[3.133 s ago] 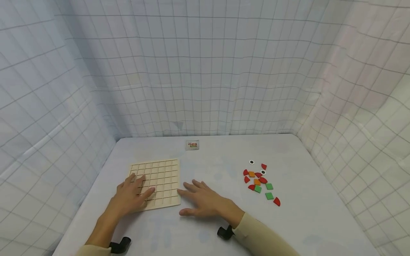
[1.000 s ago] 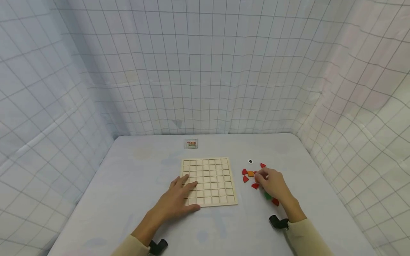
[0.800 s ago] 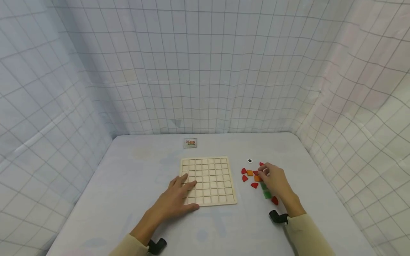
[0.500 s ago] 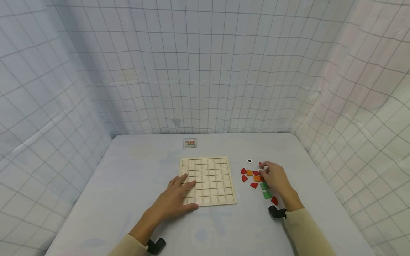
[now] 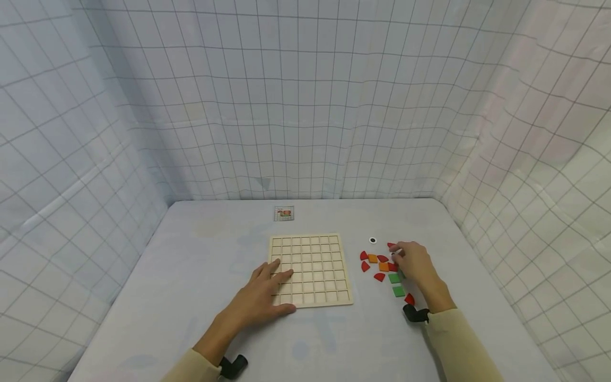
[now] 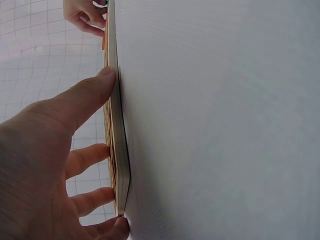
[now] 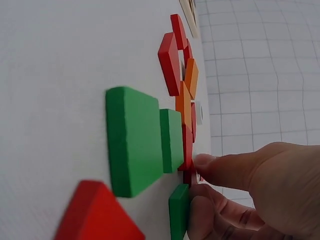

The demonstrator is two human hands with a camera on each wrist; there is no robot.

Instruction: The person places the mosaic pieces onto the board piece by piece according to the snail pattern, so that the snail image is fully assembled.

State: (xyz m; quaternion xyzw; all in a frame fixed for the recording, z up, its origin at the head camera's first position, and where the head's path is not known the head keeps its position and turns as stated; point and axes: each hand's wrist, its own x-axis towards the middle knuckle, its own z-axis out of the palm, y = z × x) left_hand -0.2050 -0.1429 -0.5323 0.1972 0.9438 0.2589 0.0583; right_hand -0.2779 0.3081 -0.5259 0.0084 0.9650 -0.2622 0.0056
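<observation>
A pale wooden board (image 5: 315, 271) with a raised grid lies flat on the table. My left hand (image 5: 261, 297) rests spread on its lower left part, thumb along the near edge. At the right, my right hand (image 5: 416, 265) reaches into a scatter of flat coloured pieces. Its thumb and index finger pinch a small white disc with a black dot (image 5: 393, 255), mostly hidden by the fingers. Beside them lie a red piece (image 5: 392, 267), an orange square (image 5: 384, 267) and a green tile (image 5: 393, 278); the right wrist view shows another green tile (image 7: 179, 212) under the curled fingers.
Several red quarter-round pieces (image 5: 379, 277), another orange square (image 5: 373, 258) and a second black-dotted white disc (image 5: 373, 240) lie between board and right hand. A small picture card (image 5: 284, 213) lies behind the board. White grid-patterned curtains (image 5: 305, 106) enclose the table.
The board has shifted right and the left hand moved with it. My right hand has gone from beside the board into the pieces, then slightly rightward, spreading some apart.
</observation>
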